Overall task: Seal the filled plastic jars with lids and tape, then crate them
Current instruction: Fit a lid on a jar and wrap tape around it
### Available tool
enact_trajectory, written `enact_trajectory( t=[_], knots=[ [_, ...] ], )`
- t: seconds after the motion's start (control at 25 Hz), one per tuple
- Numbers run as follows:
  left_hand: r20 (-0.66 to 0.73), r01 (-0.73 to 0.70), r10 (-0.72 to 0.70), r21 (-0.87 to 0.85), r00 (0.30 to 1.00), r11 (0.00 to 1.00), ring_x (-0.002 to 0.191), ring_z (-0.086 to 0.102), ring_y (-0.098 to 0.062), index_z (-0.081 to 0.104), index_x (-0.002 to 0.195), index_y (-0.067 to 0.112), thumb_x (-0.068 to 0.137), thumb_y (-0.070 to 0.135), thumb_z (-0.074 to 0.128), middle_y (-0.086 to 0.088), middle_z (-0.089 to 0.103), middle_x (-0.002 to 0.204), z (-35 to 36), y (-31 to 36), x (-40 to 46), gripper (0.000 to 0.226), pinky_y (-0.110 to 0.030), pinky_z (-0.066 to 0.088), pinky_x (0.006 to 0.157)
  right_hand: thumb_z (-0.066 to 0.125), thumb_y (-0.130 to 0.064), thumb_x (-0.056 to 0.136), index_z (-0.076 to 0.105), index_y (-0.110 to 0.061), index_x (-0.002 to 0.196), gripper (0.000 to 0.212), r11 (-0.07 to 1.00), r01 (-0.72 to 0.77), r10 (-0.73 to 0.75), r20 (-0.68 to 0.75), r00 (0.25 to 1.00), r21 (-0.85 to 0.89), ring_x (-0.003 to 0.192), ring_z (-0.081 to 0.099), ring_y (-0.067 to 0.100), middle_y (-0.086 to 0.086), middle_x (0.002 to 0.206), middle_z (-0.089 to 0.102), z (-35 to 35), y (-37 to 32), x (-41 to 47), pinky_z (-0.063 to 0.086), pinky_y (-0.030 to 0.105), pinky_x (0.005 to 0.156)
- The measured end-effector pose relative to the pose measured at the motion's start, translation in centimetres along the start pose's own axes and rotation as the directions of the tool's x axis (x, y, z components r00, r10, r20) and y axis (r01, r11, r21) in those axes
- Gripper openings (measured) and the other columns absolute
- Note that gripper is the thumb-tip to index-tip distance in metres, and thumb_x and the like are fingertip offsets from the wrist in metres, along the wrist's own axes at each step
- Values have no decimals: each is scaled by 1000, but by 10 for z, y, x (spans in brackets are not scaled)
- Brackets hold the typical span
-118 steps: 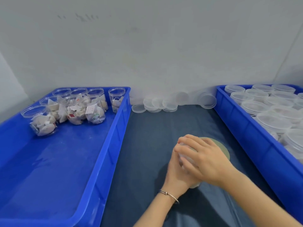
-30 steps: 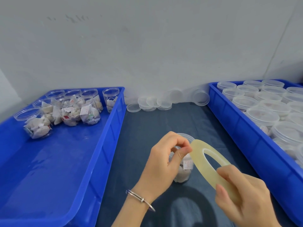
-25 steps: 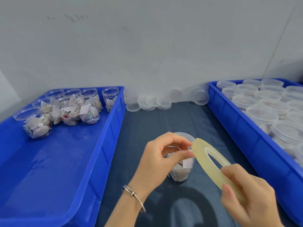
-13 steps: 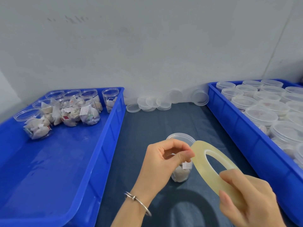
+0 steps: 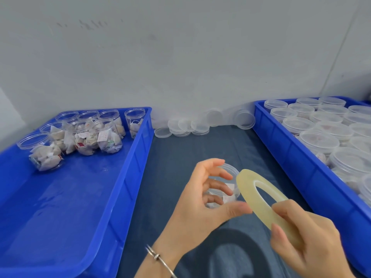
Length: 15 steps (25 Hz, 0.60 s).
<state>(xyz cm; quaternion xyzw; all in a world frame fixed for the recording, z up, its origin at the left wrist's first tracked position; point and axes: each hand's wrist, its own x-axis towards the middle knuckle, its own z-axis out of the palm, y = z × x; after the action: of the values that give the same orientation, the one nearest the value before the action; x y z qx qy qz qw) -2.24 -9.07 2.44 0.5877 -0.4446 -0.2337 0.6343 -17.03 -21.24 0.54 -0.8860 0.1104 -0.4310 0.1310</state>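
The left hand (image 5: 202,199) has let go, fingers now spread by the jar (image 5: 226,189) — right hand (image 5: 305,237) pinching the tape roll (image 5: 259,199).

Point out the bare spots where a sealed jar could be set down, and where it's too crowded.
Free: the near floor of the left crate, in front of its open jars; the dark mat between the loose lids and the jar on the mat. Crowded: the right crate, packed with lidded jars.

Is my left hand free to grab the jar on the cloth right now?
Probably yes. The left hand is open with fingers spread right around the jar, nothing between them. The tape roll sits in the right hand, just beside it.
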Motion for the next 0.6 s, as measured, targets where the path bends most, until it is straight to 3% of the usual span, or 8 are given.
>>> enact_trajectory(
  t=[0.16, 0.24, 0.32, 0.4, 0.48, 0.56, 0.6],
  knots=[
    [-89, -16, 27, 127, 996, 992, 77, 64, -8, 71, 86, 27, 65, 36, 81, 10, 69, 85, 0, 2, 1, 25, -20, 52, 74, 37, -45, 94, 55, -20, 75, 36, 1000, 10, -10, 50, 999, 17, 49, 37, 13, -6, 44, 38, -2, -5, 2, 28, 17, 44],
    [-115, -53, 71, 148, 991, 988, 78, 65, -8, 73, 78, 23, 77, 22, 77, 12, 69, 79, 0, 1, 1, 4, -18, 51, 74, 44, -38, 86, 56, -21, 76, 24, 1000, 14, -16, 74, 997, 21, 49, 36, 14, -6, 43, 39, -4, -7, 3, 26, 16, 44],
    [-124, -85, 115, 225, 986, 971, 80, 64, -8, 74, 77, 20, 83, 13, 72, 15, 68, 78, 0, 3, -1, 9, -19, 50, 74, 47, -35, 77, 50, -25, 80, 10, 1000, 12, -12, 102, 995, 9, 48, 36, 13, -6, 43, 41, -6, -7, 3, 27, 17, 43],
    [-135, -135, 198, 375, 971, 917, 80, 61, -9, 72, 78, 16, 85, 9, 69, 14, 65, 79, 1, 4, -2, 10, -24, 51, 73, 46, -37, 76, 46, -27, 92, 18, 999, -11, 15, 156, 988, -31, 46, 33, 9, -10, 45, 42, -8, -6, 5, 31, 19, 41],
    [-149, -205, 325, 524, 934, 827, 76, 57, -10, 67, 77, 10, 87, 8, 65, 11, 59, 78, 3, 5, -6, 11, -29, 50, 68, 44, -42, 78, 45, -27, 114, 39, 997, 0, 19, 228, 973, -81, 46, 30, 2, -16, 49, 39, -12, -7, 9, 33, 18, 40],
    [-158, -269, 417, 555, 895, 787, 72, 55, -10, 61, 75, 10, 88, 12, 62, 9, 55, 78, 0, 0, -14, 13, -27, 48, 63, 37, -54, 86, 34, -38, 136, 52, 978, 29, 34, 290, 956, -208, 43, 38, 2, -18, 50, 40, -20, -4, 17, 36, 20, 37],
    [-161, -297, 446, 547, 881, 783, 71, 54, -10, 59, 74, 12, 88, 14, 60, 10, 53, 78, -1, -5, -20, 13, -25, 47, 61, 29, -61, 90, 26, -44, 141, 54, 957, 21, 69, 296, 953, -289, 40, 44, 10, -17, 47, 37, -23, 0, 21, 35, 25, 32]
  ],
)
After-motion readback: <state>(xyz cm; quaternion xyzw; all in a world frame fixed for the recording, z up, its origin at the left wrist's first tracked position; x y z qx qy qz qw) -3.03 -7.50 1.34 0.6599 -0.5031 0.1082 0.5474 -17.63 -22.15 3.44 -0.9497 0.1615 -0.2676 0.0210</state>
